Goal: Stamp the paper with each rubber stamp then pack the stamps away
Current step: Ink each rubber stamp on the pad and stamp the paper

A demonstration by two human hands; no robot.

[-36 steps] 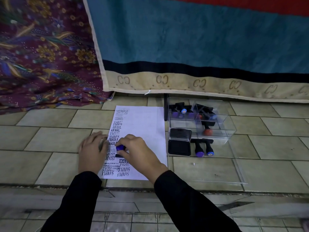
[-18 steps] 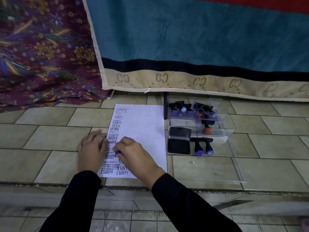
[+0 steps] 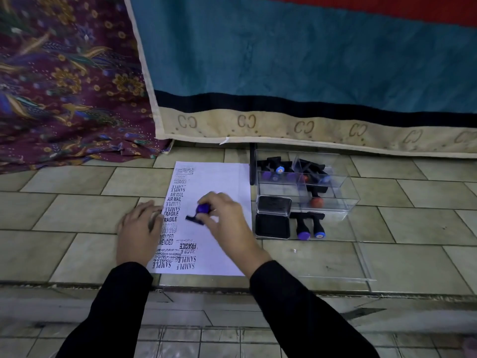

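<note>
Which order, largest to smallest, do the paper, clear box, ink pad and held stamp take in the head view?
1. paper
2. clear box
3. ink pad, open, lid and base together
4. stamp in the right hand; held above the paper, nearer the camera, yet plainly smallest.

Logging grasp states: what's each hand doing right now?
Left hand: open, resting flat on the paper.
Right hand: holds the purple-handled stamp.

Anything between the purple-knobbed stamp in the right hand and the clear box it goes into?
Only the open black ink pad, on the floor at the clear plastic box's near-left corner. The right hand holds the purple-knobbed black stamp above the white paper, so it likely passes over.
</note>
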